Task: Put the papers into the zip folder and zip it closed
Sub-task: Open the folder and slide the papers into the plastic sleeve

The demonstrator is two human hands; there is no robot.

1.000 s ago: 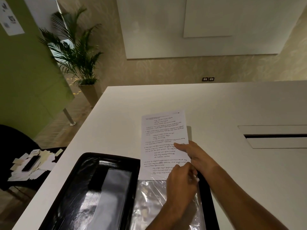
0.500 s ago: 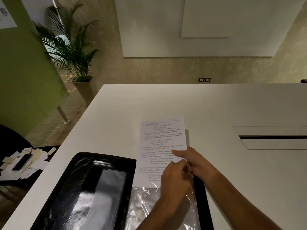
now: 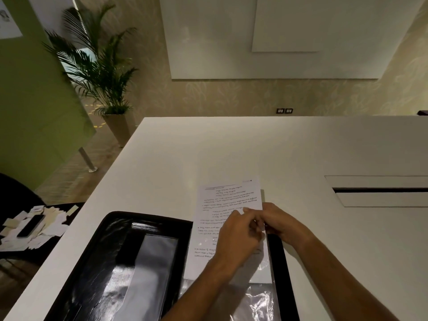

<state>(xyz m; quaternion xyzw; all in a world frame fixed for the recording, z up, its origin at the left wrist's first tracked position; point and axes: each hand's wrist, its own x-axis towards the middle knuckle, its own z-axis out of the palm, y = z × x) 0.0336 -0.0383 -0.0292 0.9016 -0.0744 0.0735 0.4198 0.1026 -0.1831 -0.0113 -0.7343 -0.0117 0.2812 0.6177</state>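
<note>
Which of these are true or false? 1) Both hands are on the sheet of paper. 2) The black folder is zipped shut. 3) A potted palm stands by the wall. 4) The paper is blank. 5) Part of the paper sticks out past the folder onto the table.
1) True: the left hand and right hand meet at the right edge of the paper.
2) False: the folder lies open flat, its clear sleeve showing.
3) True: the palm stands at the far left, beyond the table.
4) False: lines of text cover it.
5) True: its far end lies on the table, its near end in the clear sleeve.
</note>
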